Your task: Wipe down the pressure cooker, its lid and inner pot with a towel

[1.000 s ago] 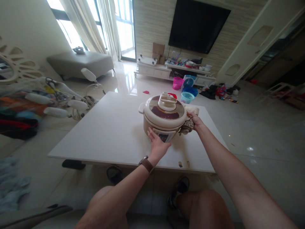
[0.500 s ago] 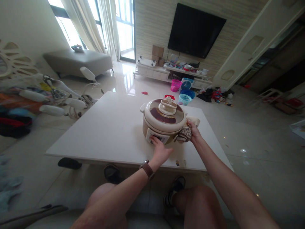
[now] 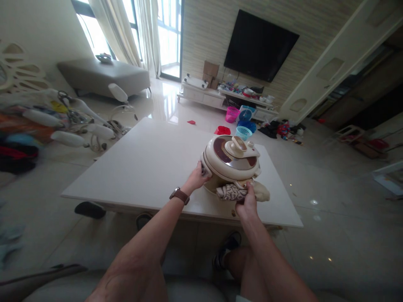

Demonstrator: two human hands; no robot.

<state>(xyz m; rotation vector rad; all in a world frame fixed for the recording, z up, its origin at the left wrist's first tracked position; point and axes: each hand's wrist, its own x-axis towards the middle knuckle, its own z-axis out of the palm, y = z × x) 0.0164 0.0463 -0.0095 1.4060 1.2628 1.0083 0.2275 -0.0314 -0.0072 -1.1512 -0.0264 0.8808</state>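
Observation:
A beige electric cooker (image 3: 231,161) with a brown-topped lid and a knob stands on the white table (image 3: 151,163), near its front right. My left hand (image 3: 197,178) grips the cooker's left side handle. My right hand (image 3: 247,202) presses a patterned brown-and-cream cloth (image 3: 241,192) against the cooker's front lower side. A brown watch sits on my left wrist.
A drying rack (image 3: 63,121) with clothes and white pegs stands left of the table. Pink, blue and teal baskets (image 3: 244,126) lie on the floor beyond it, in front of a low TV cabinet. A grey bench sits by the window. My knees are below the table's front edge.
The cooker has been turned so its panel no longer faces me. My left hand went from the front panel to the left handle. My right hand with the cloth came round to the front.

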